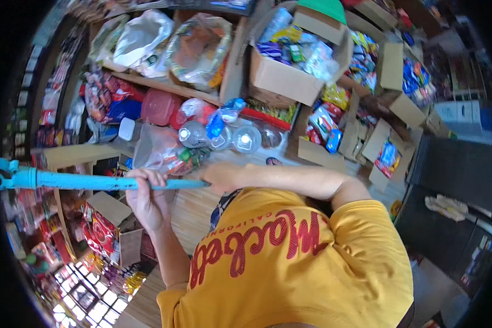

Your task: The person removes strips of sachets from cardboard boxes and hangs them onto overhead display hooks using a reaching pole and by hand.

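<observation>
The pole (93, 181) is before and left of the containers (246, 139), a carton (284, 83) of packets (287, 35) behind and right.

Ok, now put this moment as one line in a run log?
left hand: gripping blue pole | right hand: at pole's tapered end, blurred, grip unclear | beyond: open box

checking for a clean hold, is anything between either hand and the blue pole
Nothing visible: the left hand is directly on the blue pole. The right hand is blurred at its tapered end, with no object visible between them.
</observation>
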A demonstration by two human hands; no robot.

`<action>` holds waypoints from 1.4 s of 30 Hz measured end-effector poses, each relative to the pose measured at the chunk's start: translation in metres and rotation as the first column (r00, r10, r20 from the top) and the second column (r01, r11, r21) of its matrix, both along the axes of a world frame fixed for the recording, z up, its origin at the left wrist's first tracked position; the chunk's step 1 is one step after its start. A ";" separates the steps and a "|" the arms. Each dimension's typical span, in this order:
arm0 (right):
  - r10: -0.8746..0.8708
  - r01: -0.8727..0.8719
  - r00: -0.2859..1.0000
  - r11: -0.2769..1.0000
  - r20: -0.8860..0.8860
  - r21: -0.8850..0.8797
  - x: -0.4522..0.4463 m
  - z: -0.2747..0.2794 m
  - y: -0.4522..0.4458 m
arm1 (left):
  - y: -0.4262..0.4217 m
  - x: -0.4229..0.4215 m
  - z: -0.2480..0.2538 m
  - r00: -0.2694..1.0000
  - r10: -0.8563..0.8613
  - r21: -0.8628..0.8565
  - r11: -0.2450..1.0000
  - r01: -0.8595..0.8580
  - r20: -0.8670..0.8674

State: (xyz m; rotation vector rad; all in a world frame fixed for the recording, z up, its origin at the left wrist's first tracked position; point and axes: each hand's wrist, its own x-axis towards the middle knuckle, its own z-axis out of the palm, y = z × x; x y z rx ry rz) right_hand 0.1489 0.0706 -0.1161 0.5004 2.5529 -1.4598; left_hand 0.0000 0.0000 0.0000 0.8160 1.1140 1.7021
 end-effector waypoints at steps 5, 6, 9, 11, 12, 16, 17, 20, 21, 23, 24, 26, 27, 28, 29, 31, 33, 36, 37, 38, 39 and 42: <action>-0.320 0.321 0.943 0.947 -0.096 0.002 0.092 -0.027 0.023 | 0.053 0.079 -0.015 0.975 -0.214 -0.039 0.976 0.216 0.063; -0.365 0.364 0.930 0.931 -0.041 -0.026 0.102 -0.024 0.026 | 0.062 0.088 -0.018 0.965 -0.256 -0.037 0.965 0.258 0.054; -0.498 0.498 0.866 0.867 -0.048 -0.016 0.123 -0.017 0.029 | 0.091 0.104 -0.030 0.909 -0.402 -0.036 0.912 0.408 0.108; -0.562 0.563 0.821 0.826 -0.106 -0.018 0.135 -0.009 0.029 | 0.106 0.115 -0.035 0.868 -0.467 -0.053 0.875 0.481 0.171; -0.570 0.572 0.818 0.820 -0.073 0.006 0.141 -0.005 0.031 | 0.111 0.120 -0.038 0.853 -0.490 -0.053 0.861 0.506 0.179; -0.591 0.591 0.804 0.806 -0.065 -0.032 0.164 0.002 0.034 | 0.114 0.150 -0.043 0.826 -0.524 -0.061 0.836 0.546 0.208; -0.587 0.588 0.805 0.809 -0.091 -0.017 0.169 -0.006 0.034 | 0.112 0.158 -0.046 0.827 -0.522 -0.071 0.835 0.545 0.211; -0.588 0.620 0.771 0.780 -0.243 0.081 0.195 -0.026 0.032 | 0.107 0.186 -0.058 0.847 -0.507 -0.125 0.841 0.527 0.159; -0.588 0.605 0.788 0.794 -0.181 0.055 0.209 -0.026 0.033 | 0.105 0.197 -0.061 0.859 -0.491 -0.146 0.848 0.510 0.146; -0.566 0.567 0.822 0.824 -0.059 -0.004 0.237 -0.022 0.034 | 0.099 0.219 -0.067 0.884 -0.457 -0.171 0.867 0.468 0.103; -0.544 0.544 0.834 0.839 -0.091 -0.025 0.253 -0.033 0.033 | 0.097 0.231 -0.073 0.899 -0.429 -0.182 0.880 0.438 0.084; -0.557 0.555 0.824 0.831 -0.104 -0.047 0.290 -0.054 0.029 | 0.093 0.253 -0.087 0.924 -0.376 -0.186 0.905 0.382 0.069; -0.565 0.560 0.819 0.825 -0.104 -0.069 0.307 -0.057 0.025 | 0.091 0.265 -0.092 0.933 -0.358 -0.204 0.911 0.359 0.044; -0.577 0.568 0.813 0.816 -0.076 -0.112 0.326 -0.062 0.023 | 0.089 0.276 -0.097 0.941 -0.338 -0.225 0.916 0.333 0.020; -0.585 0.573 0.809 0.805 -0.048 -0.155 0.344 -0.067 0.022 | 0.086 0.286 -0.103 0.949 -0.316 -0.245 0.920 0.305 -0.006; -0.597 0.588 0.802 0.789 0.009 -0.178 0.372 -0.078 0.021 | 0.082 0.302 -0.117 0.947 -0.315 -0.276 0.917 0.287 -0.063; -0.610 0.613 0.789 0.779 0.064 -0.129 0.395 -0.092 0.020 | 0.079 0.314 -0.129 0.949 -0.292 -0.321 0.916 0.242 -0.117; -0.652 0.666 0.741 0.744 0.161 -0.055 0.416 -0.116 0.018 | 0.078 0.327 -0.147 0.951 -0.292 -0.372 0.898 0.236 -0.101; -0.660 0.673 0.733 0.739 0.165 -0.036 0.420 -0.129 0.018 | 0.080 0.328 -0.153 0.951 -0.295 -0.385 0.891 0.240 -0.089; -0.669 0.680 0.724 0.733 0.169 -0.012 0.424 -0.142 0.020 | 0.081 0.328 -0.160 0.947 -0.315 -0.384 0.883 0.271 -0.056; -0.665 0.676 0.725 0.737 0.179 0.005 0.425 -0.147 0.022 | 0.083 0.327 -0.170 0.941 -0.330 -0.376 0.883 0.280 -0.073; -0.651 0.686 0.697 0.727 0.300 -0.018 0.433 -0.177 0.032 | 0.087 0.322 -0.196 0.934 -0.353 -0.329 0.890 0.315 -0.059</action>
